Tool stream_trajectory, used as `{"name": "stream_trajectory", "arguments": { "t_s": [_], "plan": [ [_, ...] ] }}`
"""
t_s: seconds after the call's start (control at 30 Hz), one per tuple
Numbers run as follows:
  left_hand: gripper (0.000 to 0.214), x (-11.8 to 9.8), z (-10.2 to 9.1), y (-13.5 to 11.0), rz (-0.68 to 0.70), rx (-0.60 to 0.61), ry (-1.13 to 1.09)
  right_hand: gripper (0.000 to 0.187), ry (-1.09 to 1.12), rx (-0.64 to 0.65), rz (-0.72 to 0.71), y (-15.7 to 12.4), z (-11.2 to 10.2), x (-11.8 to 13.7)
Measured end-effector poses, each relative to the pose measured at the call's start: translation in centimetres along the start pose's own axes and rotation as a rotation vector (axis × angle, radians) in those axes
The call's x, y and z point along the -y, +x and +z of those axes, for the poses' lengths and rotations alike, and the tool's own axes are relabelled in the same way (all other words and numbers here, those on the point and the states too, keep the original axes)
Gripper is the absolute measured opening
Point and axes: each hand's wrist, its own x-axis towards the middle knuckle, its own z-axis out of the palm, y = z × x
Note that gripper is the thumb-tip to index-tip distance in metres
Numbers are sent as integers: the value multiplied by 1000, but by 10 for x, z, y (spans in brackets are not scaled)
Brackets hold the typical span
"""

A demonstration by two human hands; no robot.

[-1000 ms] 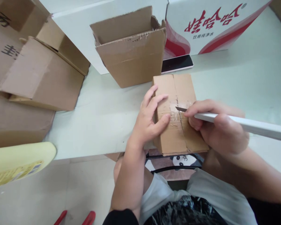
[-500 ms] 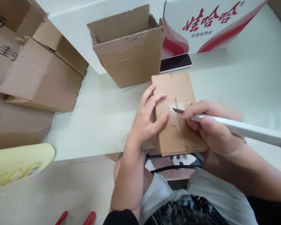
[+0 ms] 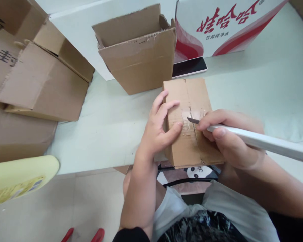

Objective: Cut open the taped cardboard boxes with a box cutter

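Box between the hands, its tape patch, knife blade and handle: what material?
Box: matte brown cardboard; creases and rough seam show it.
Tape patch: clear plastic film, probably, given the shine.
Knife blade: thin, pointed, dark grey, likely steel.
Handle: smooth silvery-white, metal or plastic unclear.

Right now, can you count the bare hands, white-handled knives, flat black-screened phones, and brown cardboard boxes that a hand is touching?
Bare hands, left hand and right hand: 2
White-handled knife: 1
Flat black-screened phone: 1
Brown cardboard box touched by a hand: 1
Total: 5
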Motion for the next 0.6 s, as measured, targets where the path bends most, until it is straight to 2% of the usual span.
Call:
{"name": "stream_trajectory", "arguments": {
  "t_s": [0.1, 0.6],
  "plan": [
    [57, 1, 0, 0, 6, -2, -15, 24, 24, 3, -39, -1, 1, 1],
    [57, 4, 0, 1, -1, -12, -22, 22, -24, 27, -65, -2, 2, 4]
  ]
}}
